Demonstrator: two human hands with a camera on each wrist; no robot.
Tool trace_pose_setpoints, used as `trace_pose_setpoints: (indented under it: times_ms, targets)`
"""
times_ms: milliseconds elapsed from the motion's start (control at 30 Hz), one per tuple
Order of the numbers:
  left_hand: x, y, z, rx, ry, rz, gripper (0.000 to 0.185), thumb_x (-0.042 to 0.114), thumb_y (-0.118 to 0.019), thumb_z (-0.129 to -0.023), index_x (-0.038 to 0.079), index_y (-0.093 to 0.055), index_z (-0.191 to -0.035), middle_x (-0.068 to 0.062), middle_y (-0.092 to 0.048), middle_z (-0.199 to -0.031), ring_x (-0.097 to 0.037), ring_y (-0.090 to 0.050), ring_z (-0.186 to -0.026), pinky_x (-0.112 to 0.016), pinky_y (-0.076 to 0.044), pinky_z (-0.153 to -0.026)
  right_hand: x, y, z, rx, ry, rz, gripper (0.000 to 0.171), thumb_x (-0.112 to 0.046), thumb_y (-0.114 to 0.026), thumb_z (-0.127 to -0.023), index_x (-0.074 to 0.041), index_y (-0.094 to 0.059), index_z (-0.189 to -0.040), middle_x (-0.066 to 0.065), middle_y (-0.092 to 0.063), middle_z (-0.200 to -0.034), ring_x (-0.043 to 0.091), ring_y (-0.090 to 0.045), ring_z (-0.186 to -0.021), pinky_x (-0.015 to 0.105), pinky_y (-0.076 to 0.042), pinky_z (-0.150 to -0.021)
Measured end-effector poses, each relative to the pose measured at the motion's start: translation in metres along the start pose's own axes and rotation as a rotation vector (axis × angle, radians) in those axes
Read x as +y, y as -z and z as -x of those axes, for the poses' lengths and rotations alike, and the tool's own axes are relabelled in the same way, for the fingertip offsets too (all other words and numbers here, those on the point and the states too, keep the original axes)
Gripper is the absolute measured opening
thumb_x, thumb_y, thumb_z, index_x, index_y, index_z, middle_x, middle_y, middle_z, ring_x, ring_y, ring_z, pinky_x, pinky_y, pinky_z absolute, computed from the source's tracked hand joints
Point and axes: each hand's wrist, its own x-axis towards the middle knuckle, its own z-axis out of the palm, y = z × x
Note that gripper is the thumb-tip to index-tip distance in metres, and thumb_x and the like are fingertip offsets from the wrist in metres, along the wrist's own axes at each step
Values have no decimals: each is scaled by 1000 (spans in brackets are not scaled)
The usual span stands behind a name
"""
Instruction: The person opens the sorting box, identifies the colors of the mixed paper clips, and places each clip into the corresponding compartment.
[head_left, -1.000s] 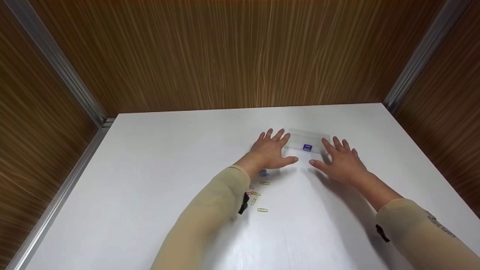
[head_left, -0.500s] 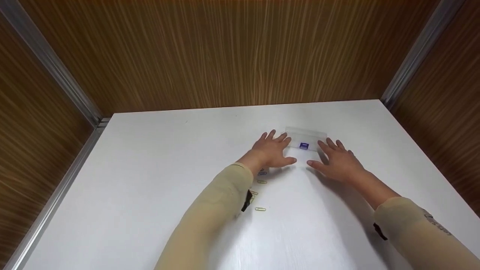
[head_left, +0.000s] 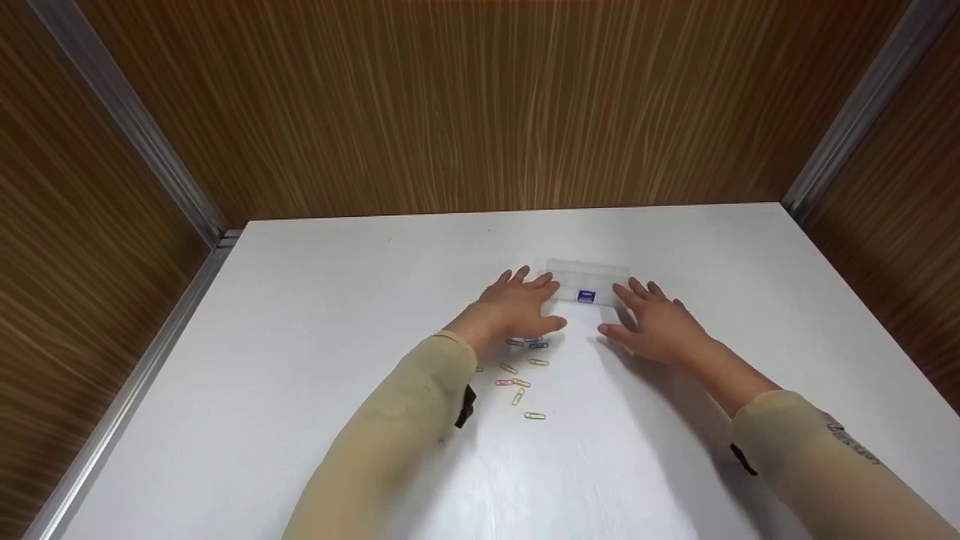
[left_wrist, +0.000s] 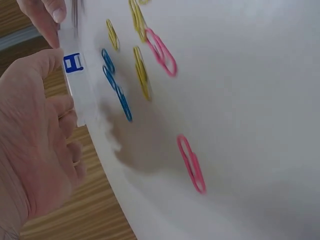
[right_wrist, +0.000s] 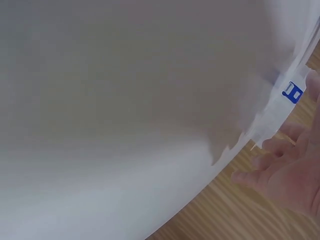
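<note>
Two hands, left hand [head_left: 517,307] and right hand [head_left: 654,324], flanked a clear box [head_left: 587,281], fingers spread and released; its blue label [head_left: 586,297] was unreadable.

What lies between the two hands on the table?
In the head view, a clear plastic box with a blue label lies between the left hand and right hand.

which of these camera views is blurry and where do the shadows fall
Head view: fairly sharp; soft shadows under both arms on the table. Left wrist view: paper clips smeared, dark shadow beside them. Right wrist view: mostly blurred white table, only the clear box label readable.
</note>
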Motion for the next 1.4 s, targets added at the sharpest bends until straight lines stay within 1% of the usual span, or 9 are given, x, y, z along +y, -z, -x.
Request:
trace_pose_setpoints:
  times_ms: [133, 233, 400, 533, 700, 833, 967, 1200, 1400]
  targets:
    - [-11, 0, 9, -9, 28, 23, 78, 63, -44, -105, 25, -27, -170, 6, -19, -176, -27, -6, -163, -44, -3, -129, -10, -4, -7, 4, 27, -3, 85, -55, -58, -104, -5, -30, -167, 28, -21, -170, 55, -17, -155, 76, -18, -117]
    - [-18, 1, 15, -7, 43, 21, 77, 62, -44, -105, 24, -27, -170, 6, -19, -175, -27, -7, -163, -44, -3, -129, -16, -6, -12, 10, 53, -4, 84, -54, -60, -104, -6, -30, -167, 27, -22, -170, 54, -18, -155, 75, -18, -117]
    - [-25, -2, 22, 6, 47, 25, 76, 60, -45, -105, 25, -28, -170, 7, -20, -175, -26, -8, -163, -43, -4, -129, -22, -9, -13, 20, 74, 7, 83, -51, -62, -104, -6, -31, -167, 25, -23, -170, 53, -21, -154, 74, -20, -117]
    - [-29, -5, 29, 18, 59, 54, 75, 59, -46, -105, 25, -29, -169, 7, -21, -175, -26, -9, -163, -43, -3, -129, -28, -11, -14, 25, 82, 10, 81, -49, -63, -104, -7, -32, -166, 24, -24, -170, 53, -23, -154, 73, -21, -117]
    - [-35, -7, 39, 28, 61, 54, 74, 58, -47, -105, 23, -32, -169, 6, -23, -174, -28, -11, -162, -45, -4, -129, -36, -13, -15, 25, 96, 16, 80, -49, -65, -104, -7, -35, -166, 23, -26, -170, 52, -25, -154, 72, -23, -118]
    - [-38, -9, 46, 31, 68, 62, 74, 58, -47, -106, 23, -31, -169, 5, -22, -175, -29, -12, -162, -46, -5, -129, -40, -15, -14, 21, 115, 18, 79, -48, -64, -104, -8, -35, -166, 22, -26, -170, 51, -25, -154, 71, -23, -118]
    - [-41, -11, 52, 46, 62, 67, 74, 57, -47, -106, 23, -31, -169, 4, -23, -174, -30, -14, -162, -47, -6, -129, -43, -17, -14, 21, 131, 17, 79, -47, -65, -104, -9, -35, -166, 22, -26, -170, 51, -26, -154, 71, -24, -118]
    - [-46, -16, 60, 62, 46, 64, 75, 57, -46, -105, 21, -31, -169, 2, -22, -175, -31, -16, -161, -47, -6, -129, -48, -19, -12, 21, 141, 23, 78, -49, -65, -104, -11, -36, -166, 21, -26, -171, 50, -27, -154, 70, -24, -118]
    - [-46, -21, 66, 68, 55, 98, 75, 57, -46, -106, 20, -31, -169, 1, -22, -175, -31, -15, -162, -47, -5, -129, -52, -20, -9, 18, 139, 17, 79, -50, -66, -103, -14, -37, -166, 19, -27, -171, 49, -28, -154, 70, -25, -118]
